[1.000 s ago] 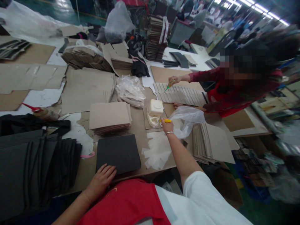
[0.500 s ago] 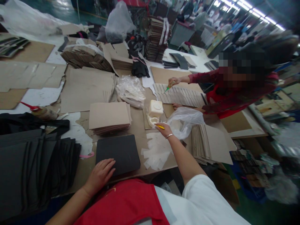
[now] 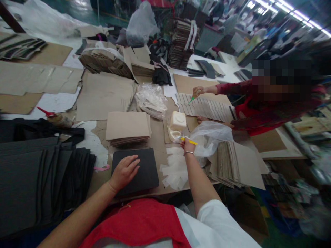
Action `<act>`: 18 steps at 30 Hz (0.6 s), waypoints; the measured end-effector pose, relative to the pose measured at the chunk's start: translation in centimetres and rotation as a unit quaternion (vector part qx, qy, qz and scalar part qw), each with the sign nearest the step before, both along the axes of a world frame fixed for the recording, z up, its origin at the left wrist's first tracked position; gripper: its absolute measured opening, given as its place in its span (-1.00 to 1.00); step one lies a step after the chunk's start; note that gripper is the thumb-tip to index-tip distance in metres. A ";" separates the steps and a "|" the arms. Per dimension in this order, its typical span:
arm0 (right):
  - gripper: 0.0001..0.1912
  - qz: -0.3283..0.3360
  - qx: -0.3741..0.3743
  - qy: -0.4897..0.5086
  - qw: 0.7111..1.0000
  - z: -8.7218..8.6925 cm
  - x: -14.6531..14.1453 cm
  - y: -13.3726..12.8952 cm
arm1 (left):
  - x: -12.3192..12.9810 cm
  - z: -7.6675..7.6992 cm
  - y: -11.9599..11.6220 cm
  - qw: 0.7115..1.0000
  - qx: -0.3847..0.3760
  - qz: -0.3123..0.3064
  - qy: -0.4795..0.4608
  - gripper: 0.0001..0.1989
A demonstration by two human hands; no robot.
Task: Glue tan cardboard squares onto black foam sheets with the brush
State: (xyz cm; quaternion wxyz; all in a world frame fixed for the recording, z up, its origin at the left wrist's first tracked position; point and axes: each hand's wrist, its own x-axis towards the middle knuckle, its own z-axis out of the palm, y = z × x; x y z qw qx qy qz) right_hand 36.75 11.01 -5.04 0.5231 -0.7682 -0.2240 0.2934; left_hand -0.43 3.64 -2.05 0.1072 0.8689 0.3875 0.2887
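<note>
My left hand [image 3: 125,173] lies with its fingers apart on a dark rectangular panel [image 3: 144,168] near the table's front edge. My right hand [image 3: 188,146] is closed round a yellow-handled tool [image 3: 192,142], whose tip is at the opening of a cream-coloured cut container [image 3: 176,134]. Behind the dark panel sits a stack of beige boards [image 3: 128,126]. Thin whitish sheets [image 3: 176,168] are fanned out in front of my right hand, beside the panel.
Across the table a person's hand [image 3: 198,91] holds a green-tipped applicator over a row of strips [image 3: 204,105]. Dark panels [image 3: 23,179] are piled at left. Clear plastic [image 3: 212,132] and a beige board stack [image 3: 227,162] stand right. A red-nozzled bottle [image 3: 59,120] lies left.
My left hand has moved further onto the dark panel. My right hand has turned, and the yellow handle now points right. The whole view has shifted slightly.
</note>
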 end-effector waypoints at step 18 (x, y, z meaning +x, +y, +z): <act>-0.66 0.247 0.073 0.043 0.965 9.4 -17.0 6.7 | 2.8 1.1 10.0 0.964 -0.116 0.125 0.205 -0.45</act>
